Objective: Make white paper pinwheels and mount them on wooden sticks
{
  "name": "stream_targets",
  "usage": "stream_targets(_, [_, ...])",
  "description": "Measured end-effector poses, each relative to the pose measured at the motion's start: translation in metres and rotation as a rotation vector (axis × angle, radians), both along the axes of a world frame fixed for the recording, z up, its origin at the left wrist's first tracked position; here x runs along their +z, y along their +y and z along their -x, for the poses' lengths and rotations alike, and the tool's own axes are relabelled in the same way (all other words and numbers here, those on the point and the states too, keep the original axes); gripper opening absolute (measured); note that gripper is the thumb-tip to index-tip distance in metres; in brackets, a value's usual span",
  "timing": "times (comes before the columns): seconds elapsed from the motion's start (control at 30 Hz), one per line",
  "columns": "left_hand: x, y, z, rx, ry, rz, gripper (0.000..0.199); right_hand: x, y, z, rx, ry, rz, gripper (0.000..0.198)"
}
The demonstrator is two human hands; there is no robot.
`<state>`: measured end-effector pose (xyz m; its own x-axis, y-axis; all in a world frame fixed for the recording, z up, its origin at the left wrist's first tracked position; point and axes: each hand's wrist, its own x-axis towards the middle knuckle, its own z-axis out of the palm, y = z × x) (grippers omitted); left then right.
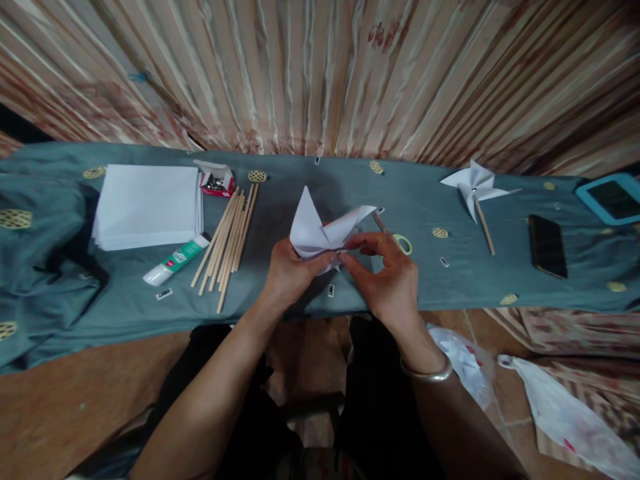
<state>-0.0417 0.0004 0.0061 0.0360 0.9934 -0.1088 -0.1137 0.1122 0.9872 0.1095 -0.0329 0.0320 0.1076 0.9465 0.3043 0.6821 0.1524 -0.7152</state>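
A folded white paper pinwheel (315, 227) is held above the table in front of me. My left hand (295, 270) grips its lower side, with the thumb pressed across the paper toward the centre. My right hand (385, 273) is closed in a pinch at the centre of the folds, on what looks like a small pin (339, 252). The fingertips and folded paper partly hide it. Behind my right hand lie scissors with a pale green handle (403, 245), partly covered. To the left, an open red box (218, 181) holds small metal pieces.
Left on the cloth-covered table (280, 293) are a white paper stack (147, 203), a green-and-white glue tube (176, 261) and several wooden sticks (227, 243). Rightward lie a pinwheel on a stick (475, 187), a black phone (547, 245) and a blue-framed device (613, 199). Plastic bags (570, 407) lie on the floor.
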Motion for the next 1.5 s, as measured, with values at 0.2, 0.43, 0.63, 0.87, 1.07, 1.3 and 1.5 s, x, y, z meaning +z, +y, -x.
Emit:
stream_targets(0.2, [0.003, 0.0, 0.001, 0.041, -0.017, 0.024, 0.043, -0.005, 0.0, 0.003, -0.01, -0.134, -0.217, 0.041])
stream_targets(0.43, [0.001, -0.002, 0.002, 0.052, -0.076, 0.065, 0.037, -0.017, 0.003, -0.003, 0.015, 0.025, -0.125, 0.08])
stream_targets(0.63, [0.005, -0.005, -0.001, 0.065, -0.171, 0.129, 0.036, -0.018, 0.005, -0.005, 0.055, 0.341, 0.011, 0.083])
stream_targets(0.87, [0.004, -0.005, -0.003, 0.051, -0.29, 0.172, 0.034, -0.014, 0.011, -0.009, 0.102, 0.66, 0.281, 0.044])
stream_targets(1.07, [0.0, -0.007, -0.006, 0.022, -0.303, 0.188, 0.034, -0.003, 0.014, -0.012, 0.118, 0.799, 0.457, 0.033])
stream_targets(1.3, [-0.005, -0.01, -0.007, 0.01, -0.276, 0.187, 0.034, -0.003, 0.013, -0.011, 0.117, 0.814, 0.473, 0.026])
stream_targets(1.5, [-0.004, -0.01, -0.008, 0.022, -0.265, 0.196, 0.031, -0.003, 0.012, -0.013, 0.131, 0.807, 0.495, 0.024])
